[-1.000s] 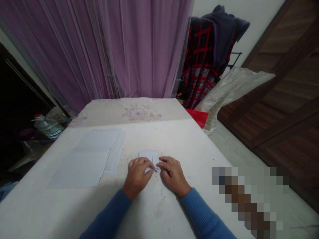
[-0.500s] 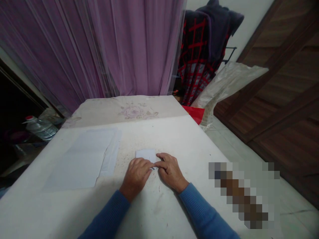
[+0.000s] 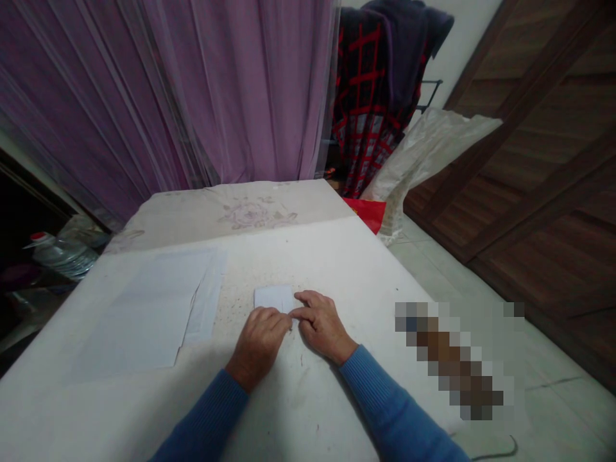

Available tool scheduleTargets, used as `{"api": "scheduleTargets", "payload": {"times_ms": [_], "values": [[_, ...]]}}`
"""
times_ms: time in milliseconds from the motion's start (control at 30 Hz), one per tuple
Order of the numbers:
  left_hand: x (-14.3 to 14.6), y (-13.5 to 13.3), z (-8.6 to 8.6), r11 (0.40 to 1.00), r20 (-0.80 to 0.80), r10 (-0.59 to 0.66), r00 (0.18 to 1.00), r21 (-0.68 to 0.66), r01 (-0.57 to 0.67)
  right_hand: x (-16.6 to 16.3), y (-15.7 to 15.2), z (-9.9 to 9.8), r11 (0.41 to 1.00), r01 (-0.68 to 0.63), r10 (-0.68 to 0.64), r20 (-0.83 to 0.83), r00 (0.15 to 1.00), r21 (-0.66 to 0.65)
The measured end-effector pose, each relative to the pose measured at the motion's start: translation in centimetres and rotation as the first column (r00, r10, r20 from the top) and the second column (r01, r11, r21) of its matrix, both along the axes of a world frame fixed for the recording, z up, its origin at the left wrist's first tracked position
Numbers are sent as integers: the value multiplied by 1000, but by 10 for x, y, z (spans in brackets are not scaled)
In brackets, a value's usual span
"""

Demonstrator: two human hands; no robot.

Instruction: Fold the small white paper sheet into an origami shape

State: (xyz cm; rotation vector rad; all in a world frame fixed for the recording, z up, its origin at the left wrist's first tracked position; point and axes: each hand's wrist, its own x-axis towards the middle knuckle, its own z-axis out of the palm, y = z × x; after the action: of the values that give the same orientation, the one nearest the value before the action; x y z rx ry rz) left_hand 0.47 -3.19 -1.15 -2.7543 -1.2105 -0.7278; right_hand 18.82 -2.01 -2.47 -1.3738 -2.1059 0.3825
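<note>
A small folded white paper (image 3: 274, 296) lies on the table in front of me, its near part covered by my fingers. My left hand (image 3: 260, 340) is closed at its near edge, fingers curled together over the paper and the thumb hidden from sight. At the right edge is my right hand (image 3: 323, 324), with its fingers apart. One stretched finger meets the left fingertips at the paper's near right corner, and another points along its right side.
Larger white paper sheets (image 3: 139, 314) lie to the left on the pale table cover (image 3: 351, 269). Beyond the left edge stands a clear plastic bottle (image 3: 65, 255) with a red cap. A red bag (image 3: 368, 213) sits past the right edge, near crumpled plastic sheeting (image 3: 423, 151).
The view has shifted slightly, so everything sits a little further left. Both hands stay at the small folded paper, with only slight finger movement.
</note>
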Motion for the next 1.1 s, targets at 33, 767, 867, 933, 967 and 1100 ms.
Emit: {"api": "scheduleTargets", "payload": {"times_ms": [33, 767, 867, 933, 967, 1100], "values": [[0, 0, -1, 1000, 1, -5, 1000, -1, 5, 0, 0, 0, 1000, 1, -1, -8, 1000, -1], [-2, 17, 10, 960, -116, -77, 990, -276, 42, 2, 1, 5, 996, -26, 26, 7, 1000, -83], [-3, 18, 9, 957, -136, -96, 986, -283, 54, 2, 1, 6, 996, -21, 22, 9, 1000, -84], [-3, 18, 10, 952, -133, -98, 986, -300, 54, 1, 1, 7, 996, -21, 22, 10, 1000, -90], [-3, 18, 12, 948, -125, -95, 988, -314, 51, 1, 1, 7, 995, -22, 23, 10, 1000, -92], [-2, 20, 21, 923, -132, -61, 989, -384, 6, 1, 0, 6, 997, -19, 20, 2, 1000, -80]]}}
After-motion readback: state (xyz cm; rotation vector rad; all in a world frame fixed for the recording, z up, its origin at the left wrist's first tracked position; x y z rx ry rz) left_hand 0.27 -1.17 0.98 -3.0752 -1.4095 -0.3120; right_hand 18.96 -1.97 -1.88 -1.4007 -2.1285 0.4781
